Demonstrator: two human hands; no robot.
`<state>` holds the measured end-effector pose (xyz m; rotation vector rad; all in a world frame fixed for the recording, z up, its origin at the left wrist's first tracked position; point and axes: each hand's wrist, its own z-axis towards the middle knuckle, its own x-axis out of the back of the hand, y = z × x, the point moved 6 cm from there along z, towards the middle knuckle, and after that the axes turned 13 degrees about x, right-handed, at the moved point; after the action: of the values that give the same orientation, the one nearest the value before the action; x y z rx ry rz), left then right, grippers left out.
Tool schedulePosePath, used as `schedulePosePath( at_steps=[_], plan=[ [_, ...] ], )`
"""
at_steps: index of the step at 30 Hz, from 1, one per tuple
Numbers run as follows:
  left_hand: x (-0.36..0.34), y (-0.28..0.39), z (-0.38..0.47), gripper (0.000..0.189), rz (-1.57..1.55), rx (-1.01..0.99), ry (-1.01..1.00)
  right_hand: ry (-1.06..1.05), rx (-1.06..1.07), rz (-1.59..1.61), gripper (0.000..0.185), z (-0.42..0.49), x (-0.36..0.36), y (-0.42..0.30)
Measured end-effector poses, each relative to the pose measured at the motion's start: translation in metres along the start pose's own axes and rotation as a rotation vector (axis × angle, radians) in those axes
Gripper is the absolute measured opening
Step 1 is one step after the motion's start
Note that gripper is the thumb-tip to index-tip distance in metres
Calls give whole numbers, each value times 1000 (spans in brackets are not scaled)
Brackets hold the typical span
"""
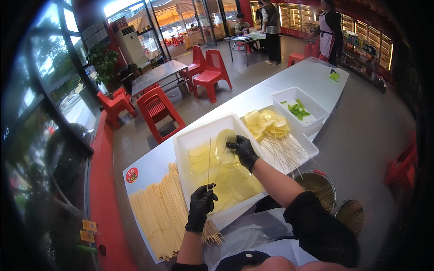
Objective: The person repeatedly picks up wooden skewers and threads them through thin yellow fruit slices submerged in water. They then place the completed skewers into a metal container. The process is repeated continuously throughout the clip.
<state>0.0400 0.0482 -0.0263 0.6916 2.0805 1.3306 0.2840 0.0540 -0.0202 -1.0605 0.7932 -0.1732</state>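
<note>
My left hand (201,206), in a black glove, is closed on the lower ends of thin wooden skewers (209,162). One skewer stands free, and another runs up to a thin pale yellow potato slice (224,149). The slice is pinched at its right edge by my right hand (243,150), also gloved in black. Both hands are over a white plastic tub (234,119) in which many pale slices (234,184) lie in liquid. To the left of the tub lies a large pile of wooden skewers (157,213).
A white tray (307,149) to the right bears skewered slices (266,123). Beyond it, a white bin (294,93) holds green pieces (298,110). Metal buckets (318,186) with sticks stand beside the table. Red chairs (212,73) and other people (271,30) are farther off.
</note>
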Motion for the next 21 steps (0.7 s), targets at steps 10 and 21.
schedulePosePath(
  at_steps=[10,21],
  plan=[
    [6,-8,5,23,-111,115,-31,31,194,-124,24,8,8,-15],
    [6,-5,2,23,-95,48,-7,52,337,-302,16,9,9,-21]
  ],
)
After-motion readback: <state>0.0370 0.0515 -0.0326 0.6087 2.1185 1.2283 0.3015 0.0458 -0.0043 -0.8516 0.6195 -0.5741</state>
